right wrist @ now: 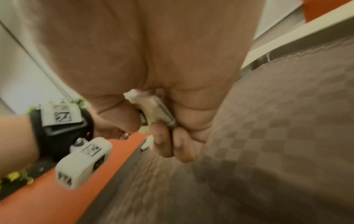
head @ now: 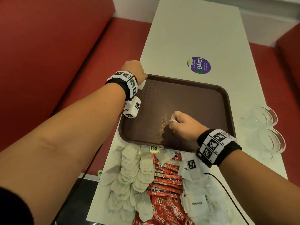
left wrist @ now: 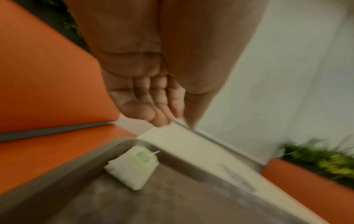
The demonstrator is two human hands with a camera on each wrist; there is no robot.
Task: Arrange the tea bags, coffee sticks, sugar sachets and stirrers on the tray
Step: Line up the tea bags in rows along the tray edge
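Note:
A brown tray [head: 227, 98] lies on the white table. One tea bag [head: 142, 84] with a green tag lies in the tray's far left corner [left wrist: 132, 168]. My left hand [head: 142, 75] hovers just above and beyond it, fingers loosely bent and holding nothing [left wrist: 166, 119]. My right hand [head: 176, 120] is low over the middle of the tray, its fingers curled round a tea bag [right wrist: 153, 112]. Near the table's front edge lie a pile of tea bags [head: 129, 172], red coffee sticks [head: 167, 176] and white sugar sachets [head: 196, 203]. No stirrers are in sight.
Two clear glass cups [head: 259, 117] [head: 269, 142] stand right of the tray. A purple sticker [head: 199, 65] is on the table beyond it. Red bench seats [head: 65, 46] flank the table. A black cable [head: 227, 189] crosses the sugar sachets.

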